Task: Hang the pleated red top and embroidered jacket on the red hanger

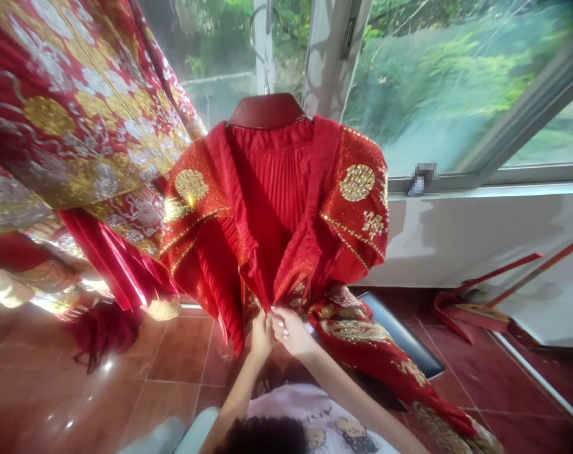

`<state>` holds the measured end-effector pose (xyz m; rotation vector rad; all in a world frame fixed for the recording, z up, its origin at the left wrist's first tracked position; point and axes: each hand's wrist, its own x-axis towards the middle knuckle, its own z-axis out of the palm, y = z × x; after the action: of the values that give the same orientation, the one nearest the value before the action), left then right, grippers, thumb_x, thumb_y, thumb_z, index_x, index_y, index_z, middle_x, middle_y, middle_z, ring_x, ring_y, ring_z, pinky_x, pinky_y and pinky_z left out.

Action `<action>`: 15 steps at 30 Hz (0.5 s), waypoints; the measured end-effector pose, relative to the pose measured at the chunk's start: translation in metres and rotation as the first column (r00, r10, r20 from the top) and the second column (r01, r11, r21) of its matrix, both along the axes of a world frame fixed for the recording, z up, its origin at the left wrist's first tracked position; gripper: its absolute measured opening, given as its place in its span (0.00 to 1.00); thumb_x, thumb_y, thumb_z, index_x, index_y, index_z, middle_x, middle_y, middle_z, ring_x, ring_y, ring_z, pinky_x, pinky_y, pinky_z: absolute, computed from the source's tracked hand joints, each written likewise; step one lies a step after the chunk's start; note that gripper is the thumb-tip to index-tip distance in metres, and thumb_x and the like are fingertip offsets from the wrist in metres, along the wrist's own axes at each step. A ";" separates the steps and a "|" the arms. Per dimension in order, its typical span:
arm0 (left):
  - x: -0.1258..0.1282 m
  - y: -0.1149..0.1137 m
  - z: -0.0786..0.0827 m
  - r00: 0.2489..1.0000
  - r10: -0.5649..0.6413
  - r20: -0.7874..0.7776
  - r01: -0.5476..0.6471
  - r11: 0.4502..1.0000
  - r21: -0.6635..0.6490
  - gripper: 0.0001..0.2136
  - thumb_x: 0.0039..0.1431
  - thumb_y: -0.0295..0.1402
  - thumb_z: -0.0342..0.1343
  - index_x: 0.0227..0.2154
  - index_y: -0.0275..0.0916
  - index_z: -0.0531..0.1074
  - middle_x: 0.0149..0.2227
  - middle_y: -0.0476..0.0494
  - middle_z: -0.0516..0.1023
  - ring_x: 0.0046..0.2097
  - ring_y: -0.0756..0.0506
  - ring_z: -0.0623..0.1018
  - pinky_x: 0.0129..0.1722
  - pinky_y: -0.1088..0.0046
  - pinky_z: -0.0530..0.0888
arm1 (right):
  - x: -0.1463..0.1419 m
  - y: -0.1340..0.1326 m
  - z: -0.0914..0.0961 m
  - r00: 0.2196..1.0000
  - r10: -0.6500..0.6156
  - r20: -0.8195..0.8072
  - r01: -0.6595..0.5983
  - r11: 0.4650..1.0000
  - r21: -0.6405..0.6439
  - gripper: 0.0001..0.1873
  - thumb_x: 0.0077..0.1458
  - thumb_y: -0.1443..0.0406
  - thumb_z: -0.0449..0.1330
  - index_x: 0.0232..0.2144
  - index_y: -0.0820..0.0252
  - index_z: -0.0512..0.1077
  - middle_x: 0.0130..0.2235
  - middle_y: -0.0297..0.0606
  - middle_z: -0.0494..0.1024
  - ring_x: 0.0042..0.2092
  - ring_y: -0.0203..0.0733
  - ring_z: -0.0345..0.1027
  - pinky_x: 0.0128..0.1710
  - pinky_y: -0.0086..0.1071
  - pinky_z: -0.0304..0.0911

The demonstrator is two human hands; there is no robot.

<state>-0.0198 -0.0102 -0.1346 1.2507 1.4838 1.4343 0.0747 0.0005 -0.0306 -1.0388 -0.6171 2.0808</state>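
Observation:
A red garment with gold embroidery [355, 183] hangs front-on before me from a dark red hanger [267, 110] with a metal hook. Its pleated red lining shows between the parted front edges. At the lower front, my left hand [261, 334] pinches the red cloth. Close beside it, my right hand [293, 329] has its fingers curled on the same cloth, where the two edges meet. Whatever lies between the fingertips is hidden. An embroidered sleeve [385, 350] trails down to the right, past my right forearm.
Other red garments with gold and silver embroidery [101, 120] hang at the left. Windows [447, 94] stand behind, above a white wall. A red dustpan [478, 312] and a long handle lean at the right. A black flat object [409, 340] rests on the tiled floor [173, 359].

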 end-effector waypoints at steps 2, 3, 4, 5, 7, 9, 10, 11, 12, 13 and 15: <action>0.003 0.006 -0.001 1.000 0.009 -0.003 -0.008 1.000 0.016 0.15 0.57 0.43 0.50 0.25 0.36 0.68 0.22 0.47 0.73 0.24 0.50 0.71 0.27 0.74 0.67 | -0.006 0.007 0.008 0.999 -0.034 -0.016 0.033 0.999 -0.040 0.17 0.50 0.66 0.58 0.17 0.58 0.54 0.13 0.20 0.49 0.13 0.22 0.37 0.12 0.20 0.35; 0.004 0.009 -0.001 1.000 0.014 -0.005 -0.014 1.000 0.022 0.14 0.56 0.42 0.50 0.24 0.36 0.68 0.22 0.46 0.73 0.24 0.49 0.71 0.27 0.74 0.67 | -0.009 0.011 0.014 0.998 -0.051 -0.024 0.050 0.997 -0.053 0.17 0.52 0.68 0.56 0.16 0.58 0.54 0.13 0.20 0.48 0.13 0.22 0.37 0.11 0.19 0.35; 0.005 0.012 0.000 1.000 0.020 -0.008 -0.020 0.999 0.027 0.14 0.56 0.42 0.50 0.24 0.37 0.67 0.22 0.46 0.73 0.24 0.49 0.71 0.27 0.74 0.67 | -0.011 0.016 0.022 0.997 -0.072 -0.033 0.070 0.996 -0.061 0.18 0.53 0.69 0.55 0.16 0.59 0.53 0.12 0.20 0.48 0.12 0.22 0.36 0.11 0.19 0.35; 0.005 0.015 0.000 1.000 0.028 -0.014 -0.027 0.999 0.031 0.13 0.56 0.41 0.50 0.24 0.37 0.67 0.22 0.46 0.73 0.25 0.49 0.71 0.27 0.74 0.67 | -0.011 0.022 0.032 0.994 -0.095 -0.044 0.092 0.994 -0.063 0.17 0.54 0.71 0.53 0.16 0.59 0.54 0.12 0.20 0.48 0.12 0.22 0.36 0.11 0.19 0.35; 0.004 0.020 0.002 0.998 0.046 -0.032 -0.045 0.998 0.037 0.13 0.57 0.40 0.49 0.25 0.37 0.68 0.23 0.45 0.74 0.26 0.48 0.72 0.29 0.73 0.68 | -0.009 0.035 0.059 0.986 -0.147 -0.075 0.143 0.988 -0.049 0.16 0.56 0.72 0.50 0.17 0.60 0.56 0.12 0.21 0.49 0.12 0.22 0.36 0.10 0.18 0.36; 0.001 0.024 0.004 0.997 0.060 -0.055 -0.058 0.998 0.038 0.12 0.59 0.39 0.48 0.26 0.37 0.68 0.24 0.46 0.73 0.26 0.48 0.71 0.30 0.72 0.68 | -0.003 0.049 0.094 0.975 -0.185 -0.120 0.184 0.983 -0.020 0.16 0.58 0.72 0.49 0.18 0.61 0.59 0.13 0.21 0.49 0.13 0.22 0.36 0.11 0.18 0.36; 0.000 0.026 0.006 0.996 0.065 -0.066 -0.063 0.997 0.039 0.12 0.59 0.39 0.48 0.26 0.37 0.68 0.23 0.46 0.72 0.26 0.48 0.71 0.30 0.72 0.67 | -0.001 0.054 0.112 0.970 -0.195 -0.146 0.197 0.980 -0.002 0.16 0.58 0.72 0.49 0.19 0.62 0.61 0.13 0.21 0.48 0.13 0.23 0.36 0.11 0.18 0.36; -0.002 0.029 0.007 0.995 0.071 -0.076 -0.068 0.997 0.041 0.12 0.59 0.39 0.49 0.25 0.38 0.68 0.23 0.47 0.71 0.26 0.48 0.70 0.30 0.71 0.67 | 0.001 0.059 0.128 0.964 -0.200 -0.174 0.205 0.979 0.016 0.15 0.58 0.71 0.49 0.20 0.63 0.62 0.14 0.21 0.48 0.14 0.23 0.36 0.11 0.18 0.36; -0.002 0.031 0.008 0.993 0.078 -0.083 -0.075 0.996 0.045 0.12 0.59 0.39 0.49 0.24 0.38 0.68 0.22 0.48 0.70 0.26 0.48 0.70 0.31 0.71 0.67 | 0.002 0.061 0.142 0.959 -0.201 -0.201 0.214 0.976 0.042 0.14 0.58 0.71 0.51 0.20 0.63 0.64 0.14 0.21 0.49 0.14 0.23 0.36 0.11 0.18 0.37; -0.003 0.034 0.009 0.992 0.085 -0.088 -0.081 0.995 0.050 0.12 0.59 0.38 0.50 0.23 0.38 0.67 0.23 0.48 0.70 0.26 0.48 0.70 0.33 0.70 0.67 | 0.000 0.062 0.152 0.953 -0.205 -0.222 0.227 0.971 0.076 0.12 0.56 0.71 0.52 0.20 0.64 0.65 0.14 0.21 0.49 0.14 0.22 0.37 0.11 0.19 0.37; -0.002 0.038 0.010 0.992 0.094 -0.087 -0.089 0.994 0.058 0.12 0.59 0.38 0.49 0.22 0.38 0.67 0.23 0.47 0.70 0.28 0.47 0.71 0.35 0.69 0.68 | -0.006 0.060 0.159 0.946 -0.236 -0.220 0.273 0.949 0.158 0.10 0.52 0.69 0.56 0.20 0.65 0.66 0.14 0.21 0.50 0.15 0.22 0.38 0.12 0.20 0.36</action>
<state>-0.0214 0.0282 -0.1251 1.3104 1.5905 1.5047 0.0690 0.0600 0.1286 -0.7495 -0.5334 1.8314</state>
